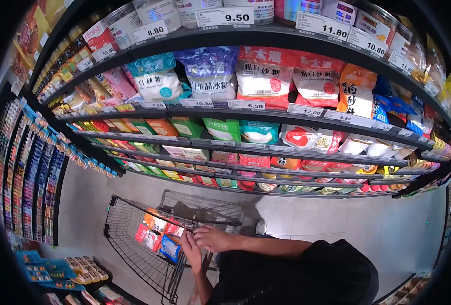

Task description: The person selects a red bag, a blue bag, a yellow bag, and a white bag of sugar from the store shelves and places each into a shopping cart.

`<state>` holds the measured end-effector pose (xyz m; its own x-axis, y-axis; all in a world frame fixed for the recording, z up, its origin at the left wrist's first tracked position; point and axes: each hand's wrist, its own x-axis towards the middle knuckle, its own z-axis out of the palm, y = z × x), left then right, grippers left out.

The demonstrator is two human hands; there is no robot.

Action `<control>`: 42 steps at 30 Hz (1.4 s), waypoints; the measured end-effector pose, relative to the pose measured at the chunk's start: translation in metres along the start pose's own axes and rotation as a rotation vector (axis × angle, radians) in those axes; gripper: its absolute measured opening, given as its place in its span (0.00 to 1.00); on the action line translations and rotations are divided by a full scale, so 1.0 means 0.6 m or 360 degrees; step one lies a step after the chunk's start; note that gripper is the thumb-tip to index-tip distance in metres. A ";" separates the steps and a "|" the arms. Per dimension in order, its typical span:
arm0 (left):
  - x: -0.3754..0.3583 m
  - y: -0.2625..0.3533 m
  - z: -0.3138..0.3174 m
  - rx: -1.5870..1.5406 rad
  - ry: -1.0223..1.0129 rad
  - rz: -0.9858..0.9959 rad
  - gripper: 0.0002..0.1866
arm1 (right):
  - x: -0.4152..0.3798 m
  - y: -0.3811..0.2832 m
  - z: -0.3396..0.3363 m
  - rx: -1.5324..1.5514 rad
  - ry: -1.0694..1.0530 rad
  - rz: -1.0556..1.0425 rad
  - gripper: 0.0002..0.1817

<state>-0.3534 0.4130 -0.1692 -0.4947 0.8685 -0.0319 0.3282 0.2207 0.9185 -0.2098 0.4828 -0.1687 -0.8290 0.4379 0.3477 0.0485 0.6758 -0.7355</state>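
Both hands are close together over the wire shopping cart [126, 244], near its right side. My left hand [191, 249] points upward with its fingers pressed together, beside a blue packet [170, 249] in the cart. Just to its right, my right hand [210, 239] has curled fingers. Both hands look closed, but what is between their fingers is too small to make out. Red-and-white packets [145, 235] and an orange packet [154, 221] also lie in the cart basket.
Ahead stands a long shelf [266, 113] of bagged goods, with price tags such as the 6.50 tag [246, 104]. A rack of small colourful items [32, 173] is at the left. Boxed goods [85, 269] sit at the lower left. Grey tiled floor [307, 213] shows between.
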 end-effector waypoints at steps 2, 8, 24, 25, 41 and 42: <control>-0.028 0.026 0.012 0.0194 0.0049 0.0075 0.23 | -0.027 -0.014 -0.035 0.0113 0.0048 0.0043 0.09; -0.032 0.014 0.019 0.0516 0.0020 0.0128 0.27 | -0.064 -0.010 -0.069 0.0090 -0.0158 0.0296 0.18; -0.013 0.066 0.033 0.0578 -0.0056 0.0610 0.31 | -0.031 0.030 -0.079 0.0539 -0.0299 0.0420 0.23; -0.009 0.063 0.039 0.0514 -0.0021 0.0673 0.28 | -0.032 0.035 -0.080 0.0560 -0.0314 0.0407 0.23; -0.005 0.063 0.063 0.0647 -0.0211 0.0751 0.22 | -0.042 0.035 -0.093 0.0730 -0.0348 0.0480 0.20; -0.005 0.062 0.064 0.0640 -0.0201 0.0741 0.22 | -0.041 0.034 -0.096 0.0695 -0.0395 0.0502 0.20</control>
<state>-0.3087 0.4358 -0.1502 -0.1361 0.9540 0.2671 0.7758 -0.0650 0.6276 -0.1562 0.5196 -0.1586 -0.9198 0.3908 -0.0345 0.1239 0.2058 -0.9707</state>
